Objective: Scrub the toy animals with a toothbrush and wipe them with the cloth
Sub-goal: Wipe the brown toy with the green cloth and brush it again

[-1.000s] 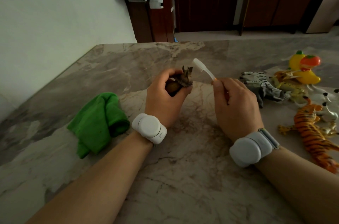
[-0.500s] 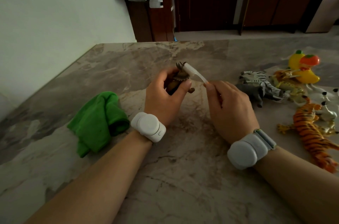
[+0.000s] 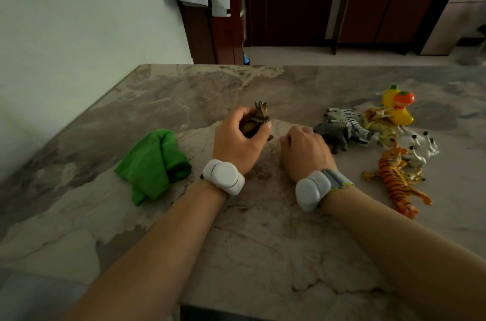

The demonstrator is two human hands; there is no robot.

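Clasping a brown toy animal, the left grip is curled round its body above the middle of the counter, so that only the head is seen above the fingers. The right grip is held knuckles-up just beside it with its fingers curled under; whether anything is held there cannot be told. A green cloth is bunched toward the counter's left edge. The other toy animals are heaped near the right edge.
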